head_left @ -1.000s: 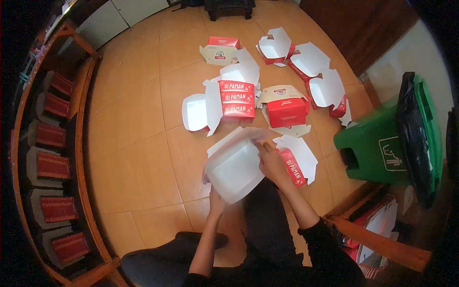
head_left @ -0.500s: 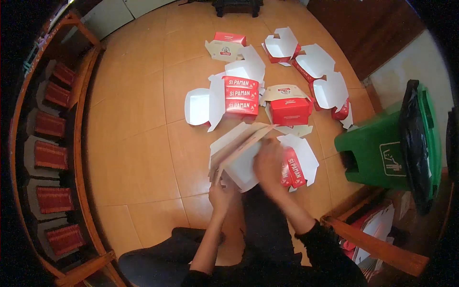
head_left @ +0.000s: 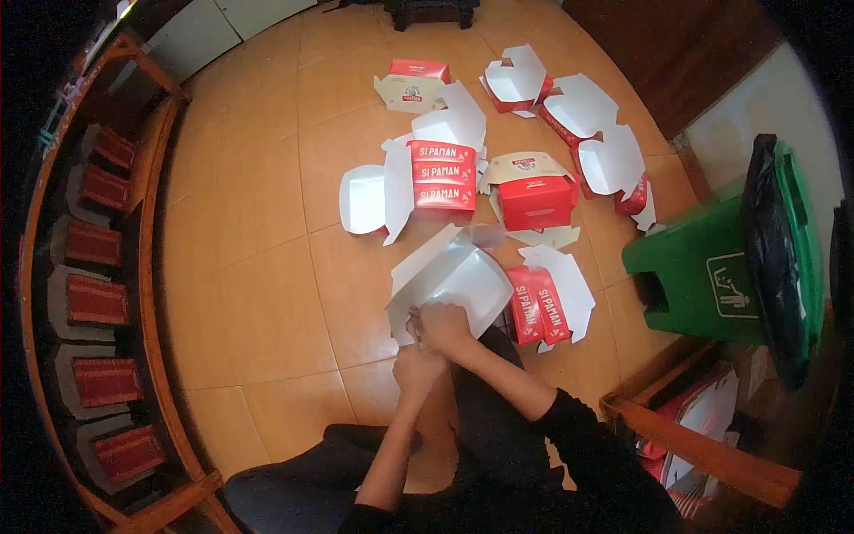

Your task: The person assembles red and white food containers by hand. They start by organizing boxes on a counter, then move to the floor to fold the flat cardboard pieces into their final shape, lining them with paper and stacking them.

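A part-folded paper food box (head_left: 467, 283), pale inside, is held tilted above my lap. My left hand (head_left: 416, 372) is closed on its near left corner from below. Just above it, my right hand (head_left: 445, 327) is curled against the same corner, its fingertips partly hidden at the panel edge. The box's left flap (head_left: 418, 271) stands up. To the right of it lie two red boxes (head_left: 538, 307) side by side, one with its white lid spread out.
Red stacked boxes (head_left: 445, 173), an open box (head_left: 363, 200) and a beige-lidded red box (head_left: 536, 203) stand ahead on the tiled floor. More open boxes (head_left: 609, 165) sit at the far right. A green bin (head_left: 694, 267) is right; a wooden rack (head_left: 165, 356) is left.
My right hand has moved left and nearer, from the box's right side to its near left corner. The box has opened wider, showing its inside. My left hand stays at the corner.
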Demonstrator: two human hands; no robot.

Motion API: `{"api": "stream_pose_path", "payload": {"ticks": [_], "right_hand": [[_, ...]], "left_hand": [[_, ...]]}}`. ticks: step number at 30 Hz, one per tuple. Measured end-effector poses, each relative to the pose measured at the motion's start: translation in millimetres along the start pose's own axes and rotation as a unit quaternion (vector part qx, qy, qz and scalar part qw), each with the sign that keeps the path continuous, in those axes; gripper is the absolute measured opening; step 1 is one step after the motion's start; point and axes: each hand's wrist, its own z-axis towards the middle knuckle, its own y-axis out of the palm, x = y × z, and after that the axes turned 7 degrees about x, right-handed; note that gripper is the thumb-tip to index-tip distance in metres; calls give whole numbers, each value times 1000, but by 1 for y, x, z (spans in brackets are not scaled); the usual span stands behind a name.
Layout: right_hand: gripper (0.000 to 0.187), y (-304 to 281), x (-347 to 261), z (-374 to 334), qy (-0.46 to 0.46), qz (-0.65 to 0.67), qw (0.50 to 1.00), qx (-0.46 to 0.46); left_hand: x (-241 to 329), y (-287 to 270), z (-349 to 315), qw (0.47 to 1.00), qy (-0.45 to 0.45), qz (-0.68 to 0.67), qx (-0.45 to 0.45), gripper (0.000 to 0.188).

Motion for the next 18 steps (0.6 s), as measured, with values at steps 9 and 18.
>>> {"api": "stream_pose_path", "payload": {"ticks": [9,18], "right_hand": [[44,-85,41,10,76,-45,931,354],[23,-45,96,13,114,37,960,251]], "left_hand": [[-18,8,3,918,13,-395,24,78],[-21,10,33,878,-16,-474,67,43]]}}
